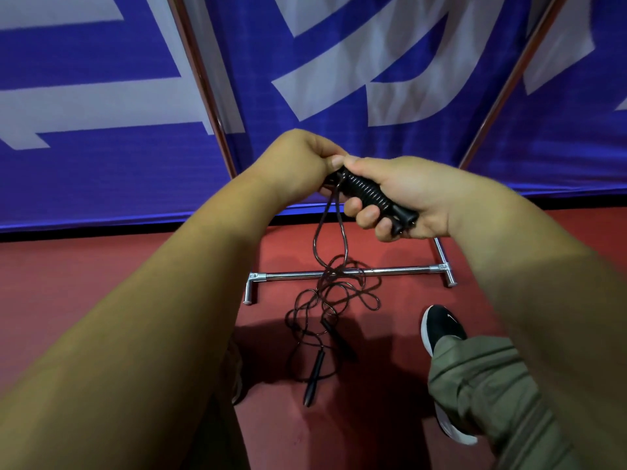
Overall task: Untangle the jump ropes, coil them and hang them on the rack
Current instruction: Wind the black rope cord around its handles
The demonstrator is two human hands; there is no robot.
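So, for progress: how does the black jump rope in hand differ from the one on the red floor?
The held black rope is wound round its handles; the floor rope is loose tangled loops. The right hand grips the held rope; the floor rope lies across the chrome bar. Both black.

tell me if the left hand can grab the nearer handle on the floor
Probably not yet: the left hand pinches the cord at the wound bundle the right hand grips, and the handle lies far below. Nothing covers it, though.

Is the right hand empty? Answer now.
No, the right hand grips a black rope-wound handle bundle.
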